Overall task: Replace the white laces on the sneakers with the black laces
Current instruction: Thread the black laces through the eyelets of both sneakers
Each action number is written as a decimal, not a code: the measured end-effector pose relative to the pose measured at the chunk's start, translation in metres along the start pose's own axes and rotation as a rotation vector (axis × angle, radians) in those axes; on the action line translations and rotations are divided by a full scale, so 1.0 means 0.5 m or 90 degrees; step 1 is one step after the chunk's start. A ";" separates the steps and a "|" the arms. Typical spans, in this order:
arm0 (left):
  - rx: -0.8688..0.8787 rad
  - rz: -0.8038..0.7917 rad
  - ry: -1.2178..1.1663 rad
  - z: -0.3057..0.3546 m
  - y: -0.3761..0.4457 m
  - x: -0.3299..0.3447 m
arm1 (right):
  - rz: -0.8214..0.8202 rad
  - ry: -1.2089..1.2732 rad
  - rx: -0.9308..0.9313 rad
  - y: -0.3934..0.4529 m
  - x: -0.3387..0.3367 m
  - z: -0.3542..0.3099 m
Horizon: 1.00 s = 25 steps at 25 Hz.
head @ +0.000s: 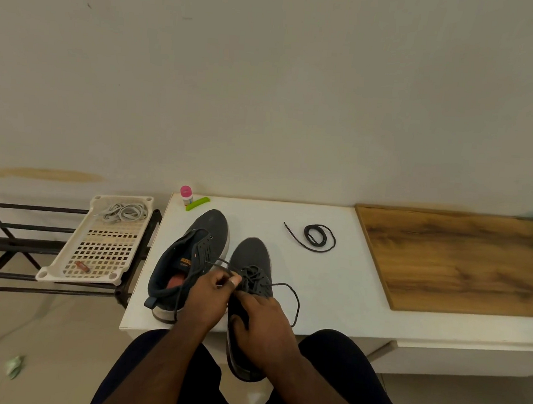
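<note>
Single head-worn wide-angle view, aimed forward and down from above seated person's knees. White table [315,288] taken as landmark: seen close, its near edge low in frame, plain wall filling upper half behind it. Black rack [16,242] caught left of table, wooden board [458,261] right.

Pretty dim, flat indoor light, with a warm greenish-grey cast over the wall [269,74]. No hard shadows anywhere, just soft dark patches right under the sneakers [209,261] on the white surface [315,288], so the light source is hard to place. No glare. Wide-angle warp is obvious: the surface edge bows away from the sneakers toward the frame sides. Detail is soft and smeary overall, especially the hands below the sneakers.
</note>
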<state>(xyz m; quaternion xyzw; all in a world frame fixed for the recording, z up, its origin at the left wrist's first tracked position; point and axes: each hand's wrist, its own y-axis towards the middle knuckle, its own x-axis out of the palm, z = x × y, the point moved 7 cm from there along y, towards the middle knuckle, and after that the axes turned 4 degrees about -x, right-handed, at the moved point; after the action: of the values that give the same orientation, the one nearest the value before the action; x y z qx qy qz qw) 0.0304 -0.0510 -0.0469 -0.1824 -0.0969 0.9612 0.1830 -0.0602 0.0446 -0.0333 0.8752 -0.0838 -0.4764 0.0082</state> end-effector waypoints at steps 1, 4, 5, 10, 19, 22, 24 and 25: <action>0.000 0.038 -0.082 0.007 -0.001 -0.008 | -0.007 -0.004 0.002 -0.001 -0.001 -0.001; -0.026 0.088 -0.278 0.014 0.002 -0.028 | -0.008 -0.001 0.010 -0.005 -0.007 0.001; -0.040 0.094 -0.282 0.011 0.002 -0.033 | -0.008 0.001 0.010 -0.005 -0.008 0.001; -0.082 0.088 -0.144 -0.022 0.011 -0.028 | -0.012 -0.001 0.014 -0.002 -0.001 0.003; -0.059 0.107 0.138 -0.013 0.006 -0.022 | 0.112 0.101 0.196 0.054 -0.085 0.142; -0.016 0.099 0.205 -0.005 0.008 -0.009 | -0.022 0.020 0.167 0.092 -0.057 0.166; -0.037 0.055 0.200 -0.016 0.015 0.006 | -0.019 -0.004 0.156 0.096 -0.050 0.182; -0.045 0.050 0.199 -0.018 0.016 0.004 | -0.007 -0.009 0.157 0.093 -0.048 0.194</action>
<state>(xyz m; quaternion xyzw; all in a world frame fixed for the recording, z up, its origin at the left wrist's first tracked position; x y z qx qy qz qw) 0.0293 -0.0566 -0.0577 -0.3398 -0.0938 0.9235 0.1513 -0.1603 0.0086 -0.0619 0.8666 -0.1368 -0.4687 -0.1028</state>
